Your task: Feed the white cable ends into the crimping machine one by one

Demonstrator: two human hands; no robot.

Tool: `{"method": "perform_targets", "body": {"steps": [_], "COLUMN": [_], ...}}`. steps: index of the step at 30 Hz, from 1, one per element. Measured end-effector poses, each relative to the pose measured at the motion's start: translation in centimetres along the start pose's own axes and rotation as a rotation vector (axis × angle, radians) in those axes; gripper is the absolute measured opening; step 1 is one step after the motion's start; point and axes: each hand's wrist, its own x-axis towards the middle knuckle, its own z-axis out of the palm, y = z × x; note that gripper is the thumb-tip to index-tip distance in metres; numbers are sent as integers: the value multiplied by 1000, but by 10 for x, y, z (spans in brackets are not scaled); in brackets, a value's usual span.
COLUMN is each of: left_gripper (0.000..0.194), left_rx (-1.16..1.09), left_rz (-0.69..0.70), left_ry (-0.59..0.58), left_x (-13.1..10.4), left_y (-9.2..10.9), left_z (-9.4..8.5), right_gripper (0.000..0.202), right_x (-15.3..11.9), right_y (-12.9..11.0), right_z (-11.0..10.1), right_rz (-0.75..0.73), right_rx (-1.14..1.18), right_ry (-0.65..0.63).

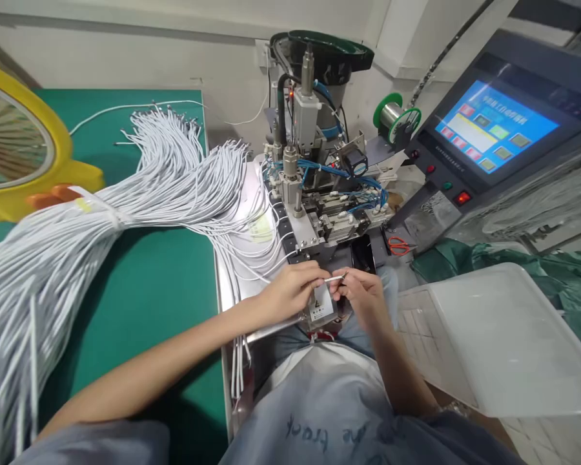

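Note:
A thin white cable (333,279) runs between my two hands, just in front of the machine (314,213). My left hand (295,289) pinches it, fingers closed together. At its tip, the fingers of my right hand (365,294) are closed on the cable's end, which looks dark and is too small to make out. Left of the machine lies a big bundle of white cables (155,200), tied with a band. Several of these cables loop over toward the machine's left edge, and a few hang down over the table edge.
A yellow fan (77,174) stands on the green tabletop (174,290) at left. Right of the machine are a solder wire spool (391,116), a lit control screen (496,126) and orange-handled scissors (399,245). A white plastic bin (513,336) sits at my right.

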Motion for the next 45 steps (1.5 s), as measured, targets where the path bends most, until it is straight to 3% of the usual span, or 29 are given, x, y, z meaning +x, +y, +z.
{"method": "perform_targets", "body": {"steps": [5,11,14,17,19,23,26,29,32,35,37,42,45], "left_gripper": [27,25,27,29,27,22,22,23,26,27,25,22,22], "left_rx": [-18,63,190,267,234,89,62,220,526,674,597,172,206], "left_rz": [20,22,48,59,64,67,45,74,191,276,224,18,-52], "left_ry": [-60,-69,-113,-110,-61,34,53,32,-31,-73,-72,11,-56], "left_x": [1,0,-3,-4,-4,-3,-3,-4,-6,-5,-4,-4,-4], "left_y": [3,0,-4,-7,-7,-4,-2,-3,-7,-11,-12,-9,-10], "left_z": [0,2,2,4,6,12,14,12,8,5,5,14,17], "right_gripper": [11,13,20,33,34,23,21,23,28,35,36,31,28], "right_x": [7,5,6,10,14,14,7,1,2,10,16,19,18], "right_y": [3,-10,-19,-23,-21,-7,3,1,-9,-18,-16,6,23], "right_z": [0,9,5,-2,-3,3,12,17,13,3,-1,6,6], "right_rz": [-106,-332,-303,-233,-224,-235,-305,-455,-470,-366,-309,-282,-239], "right_rx": [-125,-600,-754,-741,-660,-487,-544,-846,-1057,-974,-825,-523,-465], "right_ry": [9,205,117,-8,-22,84,202,277,172,-9,-61,145,228]}}
